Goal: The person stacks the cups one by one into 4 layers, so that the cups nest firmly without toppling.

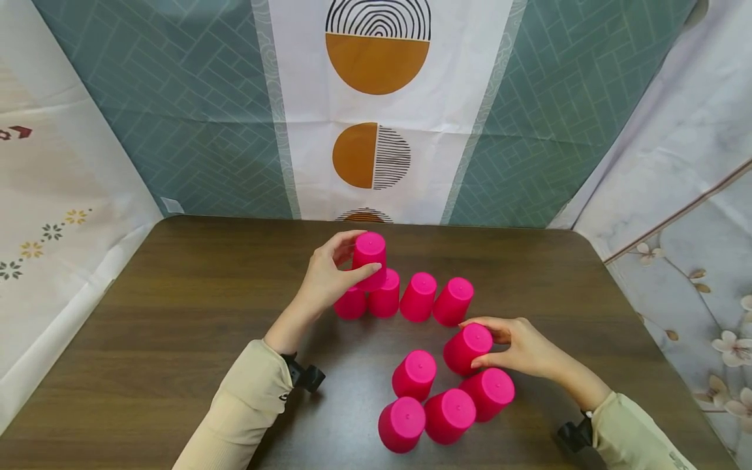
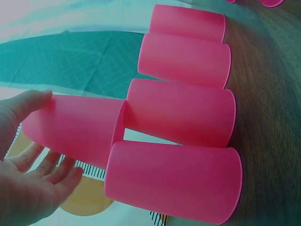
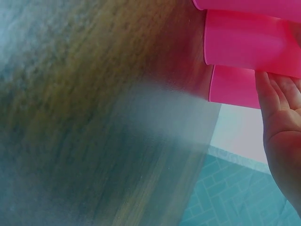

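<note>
At the back of the table, my left hand [image 1: 329, 271] holds a pink cup [image 1: 370, 254] upside down between thumb and fingers. Its rim meets the tops of the two leftmost cups of a row, the end cup [image 1: 350, 304] and its neighbour [image 2: 183, 113]; whether its weight rests there I cannot tell. That row runs on rightward to another pink cup [image 1: 454, 302]. Nearer the front right, my right hand [image 1: 523, 349] grips an upside-down pink cup [image 1: 464, 349] from its right side, thumb in front and fingers behind. In the right wrist view this cup [image 3: 249, 42] is partly cut off.
Several more upside-down pink cups stand in front of the right hand, among them a left one [image 1: 414, 375], a front one [image 1: 402, 424] and a right one [image 1: 487, 395]. The brown wooden table [image 1: 176, 326] ends at a patterned cloth [image 1: 376, 156] behind.
</note>
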Demonstrator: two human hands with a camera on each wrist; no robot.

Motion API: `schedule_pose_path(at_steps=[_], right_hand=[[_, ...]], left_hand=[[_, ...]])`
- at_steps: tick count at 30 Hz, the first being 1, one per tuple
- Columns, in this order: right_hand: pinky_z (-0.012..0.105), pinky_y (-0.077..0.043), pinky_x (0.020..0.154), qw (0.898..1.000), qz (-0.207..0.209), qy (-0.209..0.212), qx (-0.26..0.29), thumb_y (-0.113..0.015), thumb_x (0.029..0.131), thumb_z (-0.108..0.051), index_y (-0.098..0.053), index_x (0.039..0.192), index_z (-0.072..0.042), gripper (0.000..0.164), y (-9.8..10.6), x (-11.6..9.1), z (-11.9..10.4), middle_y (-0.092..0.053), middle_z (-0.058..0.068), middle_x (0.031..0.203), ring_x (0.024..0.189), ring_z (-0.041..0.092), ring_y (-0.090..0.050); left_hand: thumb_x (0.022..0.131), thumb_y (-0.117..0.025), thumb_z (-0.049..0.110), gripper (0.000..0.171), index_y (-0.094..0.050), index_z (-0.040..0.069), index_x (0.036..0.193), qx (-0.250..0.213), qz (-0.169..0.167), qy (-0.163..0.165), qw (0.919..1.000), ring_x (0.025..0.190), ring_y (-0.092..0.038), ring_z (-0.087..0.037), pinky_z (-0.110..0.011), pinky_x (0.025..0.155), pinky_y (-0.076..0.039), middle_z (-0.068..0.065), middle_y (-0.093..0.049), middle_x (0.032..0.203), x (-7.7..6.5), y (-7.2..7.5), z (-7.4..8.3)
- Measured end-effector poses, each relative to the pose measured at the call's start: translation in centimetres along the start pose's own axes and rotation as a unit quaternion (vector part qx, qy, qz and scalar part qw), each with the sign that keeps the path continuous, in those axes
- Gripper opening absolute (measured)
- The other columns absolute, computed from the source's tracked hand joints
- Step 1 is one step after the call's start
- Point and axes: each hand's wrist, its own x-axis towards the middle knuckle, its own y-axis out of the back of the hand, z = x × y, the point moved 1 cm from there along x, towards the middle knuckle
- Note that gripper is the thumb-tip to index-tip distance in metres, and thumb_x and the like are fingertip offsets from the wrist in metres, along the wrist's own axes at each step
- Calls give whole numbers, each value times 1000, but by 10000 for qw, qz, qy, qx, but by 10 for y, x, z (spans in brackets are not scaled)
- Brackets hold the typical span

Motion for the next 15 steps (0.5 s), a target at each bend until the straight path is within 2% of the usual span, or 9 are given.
schedule_pose_path(at_steps=[7,15], right_hand=[[23,-55,73,10000,26,26,-28,-81,71,-27,-60,120,-6,57,2,0,-1,-68,2,106,88,7,-68],[24,-55,74,10000,5,-62,1,-81,71,-28,-59,121,-6,59,1,1,-3,-68,-1,107,90,7,-67]], left_hand=[[76,-77,17,59,-50,16,129,68,-92,48,9999,114,-53,-25,-46,102,-39,-7,-58,121,0,0,-4],[76,-77,16,62,-48,17,131,210,-124,55,9997,117,-51,-25,-49,100,-41,-5,-56,124,-2,2,-6]])
